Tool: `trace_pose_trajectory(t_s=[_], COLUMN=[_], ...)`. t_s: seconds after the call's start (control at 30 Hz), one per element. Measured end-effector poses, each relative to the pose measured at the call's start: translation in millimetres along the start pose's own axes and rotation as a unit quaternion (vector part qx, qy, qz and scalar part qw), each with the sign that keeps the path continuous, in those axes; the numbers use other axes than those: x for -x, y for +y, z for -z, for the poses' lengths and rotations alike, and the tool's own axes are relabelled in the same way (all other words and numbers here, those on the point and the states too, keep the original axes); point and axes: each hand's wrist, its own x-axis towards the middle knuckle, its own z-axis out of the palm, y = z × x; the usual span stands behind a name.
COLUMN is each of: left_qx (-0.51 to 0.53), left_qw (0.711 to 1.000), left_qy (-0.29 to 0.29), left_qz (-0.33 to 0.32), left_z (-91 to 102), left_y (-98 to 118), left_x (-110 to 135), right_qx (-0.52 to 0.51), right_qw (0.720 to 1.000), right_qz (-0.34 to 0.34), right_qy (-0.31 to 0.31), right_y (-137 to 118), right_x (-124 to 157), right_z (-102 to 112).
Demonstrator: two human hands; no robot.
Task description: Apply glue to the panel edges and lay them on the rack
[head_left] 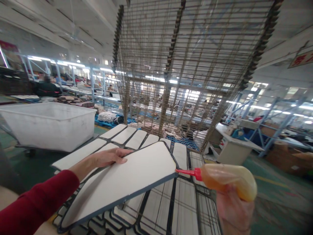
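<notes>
My left hand (111, 157) grips the far edge of a white panel with a dark blue border (127, 176), thumb on top and fingers over the edge. The panel is tilted above others like it. My right hand (233, 209) is wrapped round a squeeze bottle (227, 178) of amber liquid, held on its side. Its red nozzle (188, 172) points left, and the tip meets or nearly meets the panel's right corner. Below lie several similar white panels (182, 199) with dark borders, on stacked wire racks.
A tall wire rack frame (171, 65) rises tilted behind the panels. To the left stands a white plastic bin (49, 125) on wheels. A pale desk (236, 147) is at the right. Farther back are blue pallets, piles of pieces, shelving and a few people.
</notes>
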Motion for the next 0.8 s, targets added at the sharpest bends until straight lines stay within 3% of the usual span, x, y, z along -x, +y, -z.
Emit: trace_pose_trajectory(t_s=[0.23,0.6,0.8], left_qx=[0.030,0.058,0.065], left_qw=[0.999,0.997,0.996], left_qy=[0.011,0.054,0.052], left_qz=[-0.020,-0.018,-0.031], left_z=[-5.3,-8.9,-7.8], left_y=[-11.8,-23.1,-26.7], left_x=[-4.7,-7.0,-7.2], right_qx=[0.000,0.014,-0.014], right_qw=[0.999,0.999,0.999], right_qz=[0.014,0.031,0.029], right_qy=[0.029,0.024,0.015], right_y=[2.1,13.1,11.7], right_x=[7.5,14.0,15.0], right_z=[-7.3,-7.5,-19.8])
